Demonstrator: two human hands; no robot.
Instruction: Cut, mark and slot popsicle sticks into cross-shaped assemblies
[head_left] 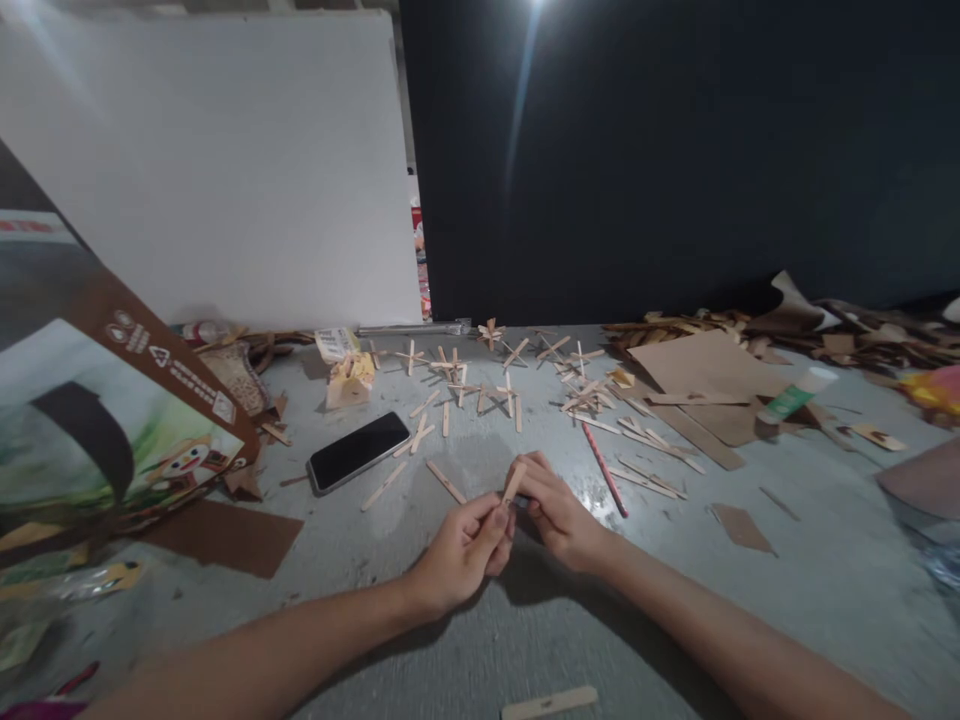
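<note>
My left hand (469, 548) pinches a flat wooden craft stick (514, 482) by its lower end, between thumb and fingers. The stick tilts up to the right. Close against it, my right hand (562, 515) has its fingers curled behind and beside the stick. A small dark bluish bit (520, 502) shows between the two hands; its kind is too small to tell. Beyond the hands, several craft sticks stand joined in crossed shapes (517, 352) on the grey tabletop (420, 640). Loose sticks (446, 481) lie nearer, and another stick (550, 703) is at the front edge.
A phone (358, 453) lies to the left, by a printed carton (172, 400). Right of my hands are a red patterned pencil (604, 468), more sticks (649, 483), cardboard sheets (709, 385) and a glue stick (797, 394). White (210, 170) and black (675, 160) panels stand behind.
</note>
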